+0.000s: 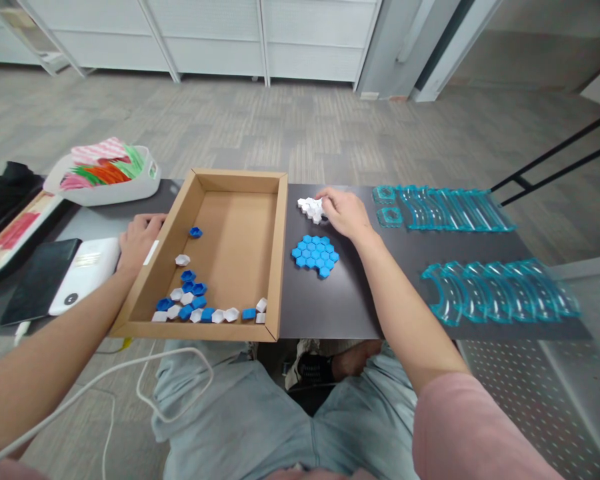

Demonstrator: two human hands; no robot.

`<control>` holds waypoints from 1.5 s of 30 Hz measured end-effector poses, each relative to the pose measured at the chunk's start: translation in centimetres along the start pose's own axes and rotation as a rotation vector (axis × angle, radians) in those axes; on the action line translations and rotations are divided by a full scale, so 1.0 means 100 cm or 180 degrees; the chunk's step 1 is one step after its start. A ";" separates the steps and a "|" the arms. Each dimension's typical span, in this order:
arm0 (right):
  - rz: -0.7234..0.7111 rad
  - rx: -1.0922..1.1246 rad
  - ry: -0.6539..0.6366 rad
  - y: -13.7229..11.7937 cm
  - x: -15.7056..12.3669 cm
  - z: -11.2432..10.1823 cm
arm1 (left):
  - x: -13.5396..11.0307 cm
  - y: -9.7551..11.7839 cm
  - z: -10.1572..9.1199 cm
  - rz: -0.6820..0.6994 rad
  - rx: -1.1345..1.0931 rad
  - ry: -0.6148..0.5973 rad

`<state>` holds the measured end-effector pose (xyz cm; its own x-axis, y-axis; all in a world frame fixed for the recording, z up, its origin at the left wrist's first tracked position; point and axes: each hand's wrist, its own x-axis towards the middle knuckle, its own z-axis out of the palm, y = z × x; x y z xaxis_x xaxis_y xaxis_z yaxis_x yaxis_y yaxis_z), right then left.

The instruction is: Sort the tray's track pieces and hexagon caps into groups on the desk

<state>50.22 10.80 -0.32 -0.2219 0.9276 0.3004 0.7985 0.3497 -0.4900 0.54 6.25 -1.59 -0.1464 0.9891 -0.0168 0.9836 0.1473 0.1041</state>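
Observation:
My right hand (347, 212) is over the dark table, with thumb and fingertips closed at the right side of a cluster of white hexagonal tiles (310, 208). The fingers partly cover the tile they grip. Just below, nearer to me, blue hexagonal tiles (314, 253) lie fitted together in a flat patch. My left hand (141, 241) rests beside the outer left wall of a cardboard box (283, 267), fingers loosely stretched toward it and nothing visible in them. Inside the box, loose blue tiles (199, 289) and white tiles (183, 260) gather mostly along the near side.
Two rows of clear teal plastic pieces (455, 210) lie at the right. On the left are a white basket of colourful items (150, 180), a white device (87, 273), a black tablet-like slab (40, 280) and a dark tray (10, 247). A white cable (130, 360) crosses my lap.

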 end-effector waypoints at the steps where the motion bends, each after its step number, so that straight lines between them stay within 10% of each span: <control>1: -0.0095 -0.0210 -0.0088 -0.008 -0.002 -0.001 | -0.001 0.002 -0.002 -0.0018 0.0008 -0.0010; 22: -0.0336 -0.0623 -0.0189 -0.017 -0.006 0.006 | -0.010 0.023 -0.023 -0.0146 -0.0187 -0.0195; 39: 0.0012 0.0318 0.0344 0.038 0.003 -0.010 | -0.012 0.026 -0.023 -0.0147 -0.0087 -0.0176; 45: -0.0039 0.0882 -0.0292 0.029 -0.017 -0.033 | -0.012 0.025 -0.022 -0.0126 -0.0133 -0.0131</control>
<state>54.73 9.78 0.42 -0.2904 0.9267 0.2385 0.6149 0.3717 -0.6955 2.90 5.44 0.87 -0.1799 0.9817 -0.0625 0.9717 0.1872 0.1440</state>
